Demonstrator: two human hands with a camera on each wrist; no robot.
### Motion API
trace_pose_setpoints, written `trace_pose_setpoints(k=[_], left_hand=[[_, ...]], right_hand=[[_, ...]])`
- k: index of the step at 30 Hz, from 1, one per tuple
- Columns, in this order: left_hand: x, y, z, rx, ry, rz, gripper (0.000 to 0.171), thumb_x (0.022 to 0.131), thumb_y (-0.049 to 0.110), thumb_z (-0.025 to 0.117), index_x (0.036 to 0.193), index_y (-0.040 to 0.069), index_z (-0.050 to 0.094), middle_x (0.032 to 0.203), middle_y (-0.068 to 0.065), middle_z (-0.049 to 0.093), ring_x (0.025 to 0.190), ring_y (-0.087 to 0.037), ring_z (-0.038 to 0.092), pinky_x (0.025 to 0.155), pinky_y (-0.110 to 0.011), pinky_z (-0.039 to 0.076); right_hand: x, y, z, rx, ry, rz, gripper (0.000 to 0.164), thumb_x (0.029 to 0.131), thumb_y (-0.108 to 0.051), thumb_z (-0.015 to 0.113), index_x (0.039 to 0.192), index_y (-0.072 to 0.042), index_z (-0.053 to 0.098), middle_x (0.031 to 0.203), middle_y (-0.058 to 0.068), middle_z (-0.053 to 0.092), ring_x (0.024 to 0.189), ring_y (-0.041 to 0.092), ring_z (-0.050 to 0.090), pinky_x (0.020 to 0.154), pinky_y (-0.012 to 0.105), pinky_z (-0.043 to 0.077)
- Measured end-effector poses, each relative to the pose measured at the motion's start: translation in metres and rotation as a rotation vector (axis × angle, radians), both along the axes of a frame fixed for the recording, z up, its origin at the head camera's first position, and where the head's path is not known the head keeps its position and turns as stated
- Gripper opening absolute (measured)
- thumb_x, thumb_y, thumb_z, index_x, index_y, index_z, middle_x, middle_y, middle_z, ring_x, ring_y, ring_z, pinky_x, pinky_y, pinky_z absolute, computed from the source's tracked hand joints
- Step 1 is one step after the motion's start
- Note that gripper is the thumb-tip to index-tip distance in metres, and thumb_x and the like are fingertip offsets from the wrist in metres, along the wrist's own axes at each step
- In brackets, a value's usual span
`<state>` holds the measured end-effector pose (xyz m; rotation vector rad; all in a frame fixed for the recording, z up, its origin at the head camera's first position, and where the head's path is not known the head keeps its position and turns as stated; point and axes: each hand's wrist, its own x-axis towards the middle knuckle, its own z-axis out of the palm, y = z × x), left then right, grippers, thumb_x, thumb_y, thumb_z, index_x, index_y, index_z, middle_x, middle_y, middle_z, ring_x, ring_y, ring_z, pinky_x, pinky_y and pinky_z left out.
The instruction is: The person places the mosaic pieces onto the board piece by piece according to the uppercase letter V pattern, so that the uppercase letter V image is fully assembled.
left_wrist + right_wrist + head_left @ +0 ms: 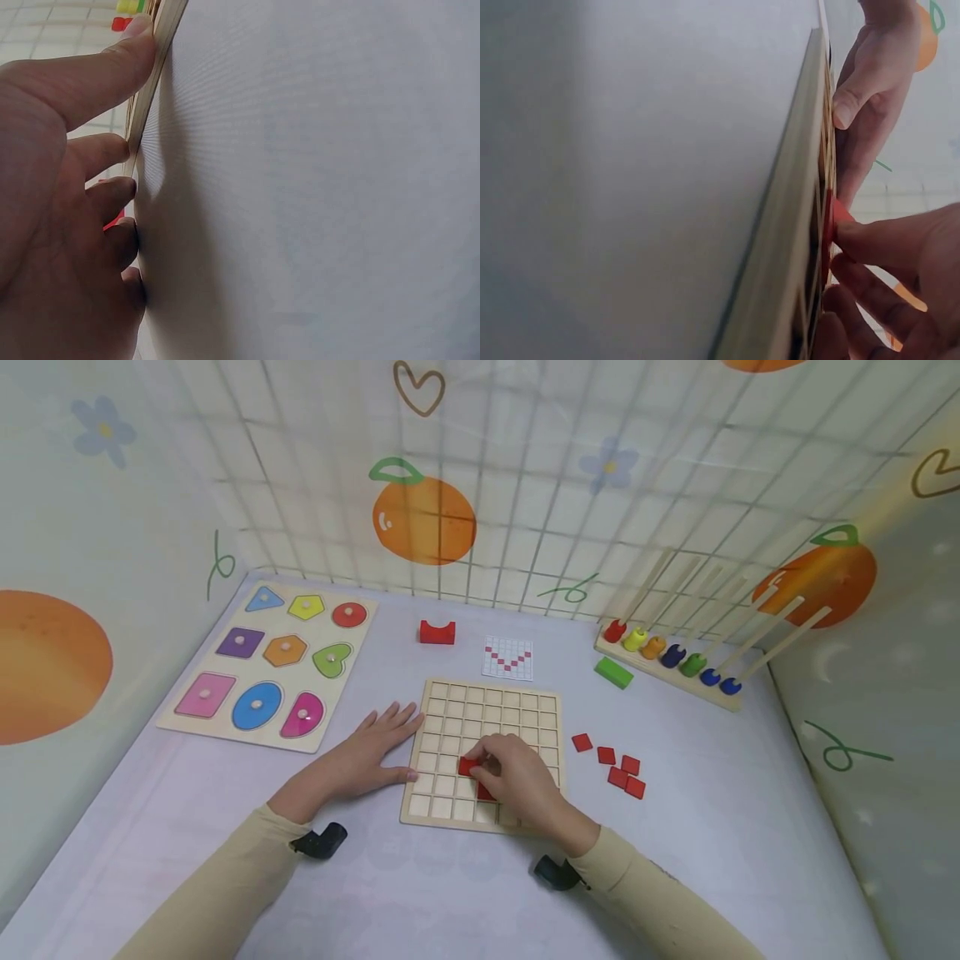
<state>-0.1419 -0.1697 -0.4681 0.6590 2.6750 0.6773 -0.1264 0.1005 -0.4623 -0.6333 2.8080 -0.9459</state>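
Observation:
A wooden grid board (442,793) lies flat on the table. My right hand (521,781) is over it and pinches a small red square tile (467,766) between thumb and fingers, at a cell left of the board's middle. In the right wrist view this tile (843,211) stands tilted at the board's surface. Another red tile (485,792) sits in the grid just below, partly covered by the hand. My left hand (360,758) rests at the board's left edge with fingers spread, thumb and fingertips touching the rim. A card with a red V pattern (507,658) lies behind the board.
Several loose red tiles (618,777) lie right of the board. A shape puzzle (242,697) with knobs lies at the left. A red arched block (437,632), a green block (613,672) and a peg stand (731,700) with coloured beads stand toward the back.

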Motion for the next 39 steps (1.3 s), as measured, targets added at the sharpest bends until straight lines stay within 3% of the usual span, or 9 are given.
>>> trace_pose_setpoints(k=[13,39], left_hand=[[-0.0003,-0.0007,-0.0009,0.003,-0.001,0.001,0.089,0.092,0.04,0.075,0.162,0.011,0.028,0.169,-0.012,0.018,0.156,-0.037,0.006,0.125,-0.057,0.006],[-0.0017,-0.0012,-0.0041,-0.009,-0.003,0.003,0.091,0.091,0.043,0.075,0.162,0.012,0.027,0.169,-0.012,0.017,0.156,-0.037,0.005,0.125,-0.057,0.006]], right_hand=[[-0.002,-0.0011,-0.0023,0.046,0.037,0.003,0.019,0.088,-0.016,0.081,0.106,-0.021,0.077,0.104,-0.011,0.065,0.095,0.01,0.053,0.08,0.026,0.052],[-0.0012,0.0028,-0.0014,0.077,0.024,0.072,0.029,0.092,-0.02,0.076,0.121,-0.023,0.076,0.107,-0.009,0.062,0.093,0.011,0.049,0.074,0.025,0.049]])
